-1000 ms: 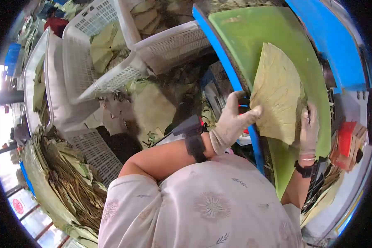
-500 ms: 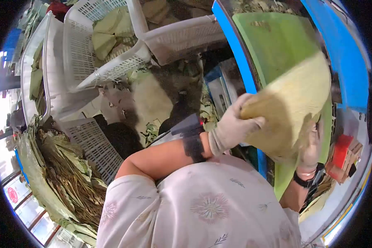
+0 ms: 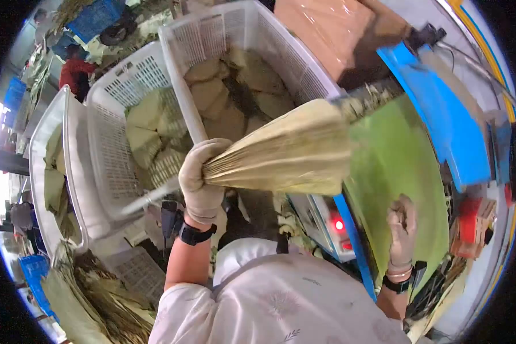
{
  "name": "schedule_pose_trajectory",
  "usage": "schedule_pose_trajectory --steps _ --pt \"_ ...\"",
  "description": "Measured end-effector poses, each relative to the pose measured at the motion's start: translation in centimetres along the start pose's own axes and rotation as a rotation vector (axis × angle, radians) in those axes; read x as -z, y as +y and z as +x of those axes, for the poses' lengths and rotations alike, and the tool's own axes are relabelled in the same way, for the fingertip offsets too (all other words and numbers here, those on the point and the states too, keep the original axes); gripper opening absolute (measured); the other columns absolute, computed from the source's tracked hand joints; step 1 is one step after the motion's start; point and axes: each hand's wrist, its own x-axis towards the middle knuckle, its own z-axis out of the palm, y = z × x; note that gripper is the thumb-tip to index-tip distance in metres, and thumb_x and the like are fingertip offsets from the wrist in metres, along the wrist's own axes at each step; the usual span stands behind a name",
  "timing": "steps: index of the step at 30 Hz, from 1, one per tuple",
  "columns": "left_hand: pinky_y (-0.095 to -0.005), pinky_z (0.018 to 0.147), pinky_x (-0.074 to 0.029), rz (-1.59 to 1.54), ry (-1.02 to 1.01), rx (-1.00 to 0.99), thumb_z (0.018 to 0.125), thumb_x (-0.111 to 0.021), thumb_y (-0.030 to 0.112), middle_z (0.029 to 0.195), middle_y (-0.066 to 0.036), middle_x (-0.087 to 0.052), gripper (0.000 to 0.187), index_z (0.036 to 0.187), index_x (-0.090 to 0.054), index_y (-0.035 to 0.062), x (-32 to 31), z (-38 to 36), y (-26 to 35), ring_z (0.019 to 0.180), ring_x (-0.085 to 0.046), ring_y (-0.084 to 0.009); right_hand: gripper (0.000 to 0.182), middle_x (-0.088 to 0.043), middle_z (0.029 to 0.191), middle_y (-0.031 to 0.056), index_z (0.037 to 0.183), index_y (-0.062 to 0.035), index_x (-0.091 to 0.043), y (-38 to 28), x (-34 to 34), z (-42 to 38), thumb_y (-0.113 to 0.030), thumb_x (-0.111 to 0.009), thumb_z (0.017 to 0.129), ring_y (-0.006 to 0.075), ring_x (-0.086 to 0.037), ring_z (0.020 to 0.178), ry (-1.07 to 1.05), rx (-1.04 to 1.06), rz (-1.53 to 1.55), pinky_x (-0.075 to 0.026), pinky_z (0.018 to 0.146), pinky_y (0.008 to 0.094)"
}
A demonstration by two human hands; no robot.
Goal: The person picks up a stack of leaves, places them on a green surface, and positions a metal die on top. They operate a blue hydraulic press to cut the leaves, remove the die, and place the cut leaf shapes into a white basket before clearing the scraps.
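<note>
My gloved left hand is closed around the narrow, gathered end of a bundle of dried leaves. The bundle is pale yellow-green and fans out wide to the right, over the floor gap and the near edge of a green surface. My gloved right hand is over the right part of that green surface, apart from the bundle, its fingers somewhat bent and apart with nothing visible in them.
White plastic crates with leaf bundles stand ahead and left. A cardboard box is behind them. Blue panels flank the green surface, and a red box lies right. Leaves are piled lower left. A person in red is far left.
My left hand has carried the leaf bundle leftward, toward the crates. My right hand has come away from the bundle. The view has turned, showing more of the crates.
</note>
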Motion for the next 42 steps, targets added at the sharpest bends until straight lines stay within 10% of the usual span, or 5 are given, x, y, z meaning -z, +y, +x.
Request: schedule_pose_trajectory --steps 5,13,21,33,42 --pt "-0.0332 0.081 -0.060 -0.733 0.336 0.686 0.088 -0.065 -0.006 0.114 -0.011 -0.070 0.036 0.123 -0.061 -0.0002 8.3 5.9 -11.1 0.096 -0.070 -0.0216 0.050 -0.059 0.126 0.0188 0.139 0.0032 -0.052 -4.5 -7.2 4.8 -0.020 -0.062 0.096 0.0304 -0.059 0.114 -0.050 -0.040 -0.003 -0.046 0.101 0.0415" --pt "-0.0463 0.078 -0.063 -0.477 0.894 1.101 0.100 -0.063 0.011 0.110 -0.010 -0.072 0.022 0.121 -0.066 0.0023 22.5 3.3 -24.9 0.094 -0.072 -0.0272 0.062 -0.046 0.149 0.0271 0.146 -0.0016 -0.046 -6.8 -15.6 10.3 -0.044 -0.048 0.101 0.0464 -0.041 0.137 0.007 0.132 -0.787 -0.030 0.115 0.0554" --pt "-0.0413 0.092 -0.059 -0.594 0.790 1.009 0.097 -0.069 0.011 0.121 -0.014 -0.068 0.032 0.125 -0.064 -0.0029 33.9 -7.1 -37.8 0.108 -0.067 -0.0282 0.054 -0.050 0.144 0.0255 0.144 -0.0018 -0.050 -7.3 -16.3 10.5 -0.039 -0.040 0.108 0.0448 -0.046 0.132 0.052 0.197 -1.061 -0.036 0.111 0.0545" --pt "-0.0385 0.088 -0.056 0.611 0.288 0.943 0.077 -0.085 0.014 0.113 -0.015 -0.071 0.055 0.124 -0.063 -0.0031 35.6 4.8 -37.8 0.103 -0.068 -0.0269 0.050 -0.050 0.142 0.0277 0.143 0.0016 -0.050 -7.3 -16.5 10.9 -0.030 -0.043 0.105 0.0459 -0.045 0.131 0.034 0.172 -1.005 -0.034 0.111 0.0540" --pt "-0.0384 0.094 -0.052 0.426 0.394 0.905 0.076 -0.086 0.020 0.111 -0.016 -0.072 0.050 0.119 -0.068 0.0006 29.9 1.6 -33.6 0.104 -0.067 -0.0273 0.046 -0.059 0.132 0.0232 0.136 0.0012 -0.056 -6.9 -15.6 11.8 -0.027 -0.057 0.100 0.0390 -0.055 0.122 0.104 0.158 -0.597 -0.040 0.108 0.0466"
